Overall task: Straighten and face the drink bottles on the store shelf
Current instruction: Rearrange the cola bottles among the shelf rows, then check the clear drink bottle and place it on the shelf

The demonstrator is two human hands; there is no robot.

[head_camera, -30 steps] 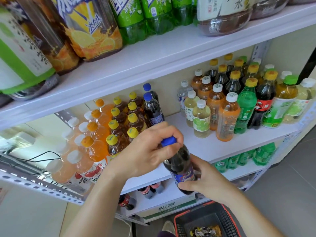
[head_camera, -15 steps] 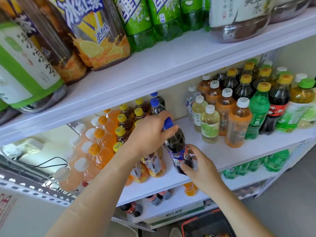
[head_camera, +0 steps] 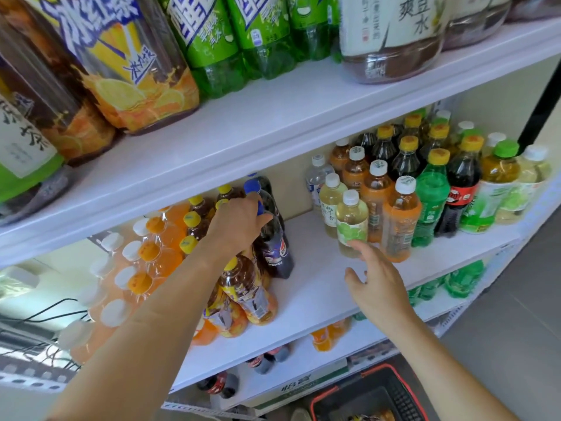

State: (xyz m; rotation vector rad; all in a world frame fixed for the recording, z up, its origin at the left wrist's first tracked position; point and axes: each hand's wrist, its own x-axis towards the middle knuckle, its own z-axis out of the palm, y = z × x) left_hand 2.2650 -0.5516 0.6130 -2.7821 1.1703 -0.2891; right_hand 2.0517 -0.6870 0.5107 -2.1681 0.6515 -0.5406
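A dark cola bottle (head_camera: pixel 274 249) with a blue cap stands upright on the white middle shelf (head_camera: pixel 318 287), in front of two more blue-capped cola bottles. My left hand (head_camera: pixel 238 221) grips its cap and neck from above. My right hand (head_camera: pixel 375 279) hovers over the bare shelf with fingers spread, holding nothing, its fingertips close to a pale yellow drink bottle (head_camera: pixel 352 226). Left of the cola stand rows of yellow-capped iced tea bottles (head_camera: pixel 246 287) and orange drink bottles (head_camera: pixel 158 253).
A block of mixed bottles (head_camera: pixel 431 189) fills the shelf's right side. Large tea and green soda bottles (head_camera: pixel 212 41) sit on the upper shelf. Lower shelves hold more bottles. A red-rimmed basket (head_camera: pixel 364 396) sits on the floor below.
The cola bottle went from in front of the shelf up onto it, behind the iced teas. My right hand let go of its body and drew back to the right.
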